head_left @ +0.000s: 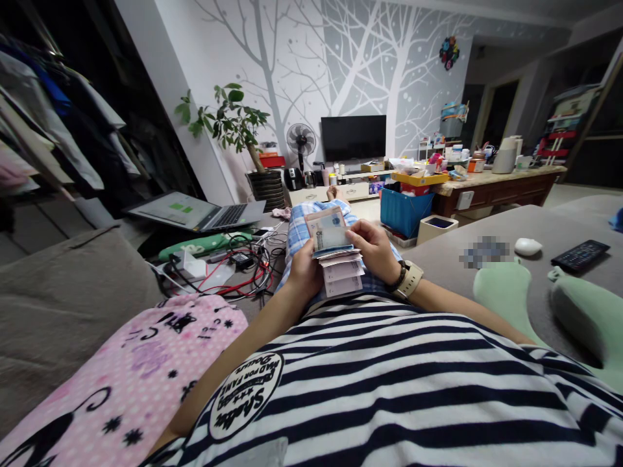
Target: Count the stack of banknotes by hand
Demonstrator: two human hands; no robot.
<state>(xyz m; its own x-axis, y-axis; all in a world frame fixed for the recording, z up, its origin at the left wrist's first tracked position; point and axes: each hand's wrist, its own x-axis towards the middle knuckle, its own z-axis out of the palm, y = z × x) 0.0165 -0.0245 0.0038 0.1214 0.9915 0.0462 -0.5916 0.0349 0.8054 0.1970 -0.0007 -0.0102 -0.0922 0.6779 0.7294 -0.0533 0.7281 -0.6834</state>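
A fanned stack of paper slips [341, 269], which look like banknotes or printed cards, is held above my lap. My left hand [304, 267] grips the stack along its left side. With thumb and fingers, my right hand [372, 245] pinches the upper right edge of the top pieces. The uppermost one [327, 227] is pale blue-grey with a pinkish border and stands up from the rest. White printed ends hang in steps toward my body. Too small to read is the print on them. Blue checked cloth [304, 224] covers my legs beneath.
On my left lie an open laptop [199, 211], tangled cables [253, 266] and a pink patterned blanket [185, 344]. To my right, the sofa holds a white mouse [528, 246], a black remote [580, 255] and green cushions [503, 292]. A blue bin [403, 211] stands ahead by a cluttered table [501, 178].
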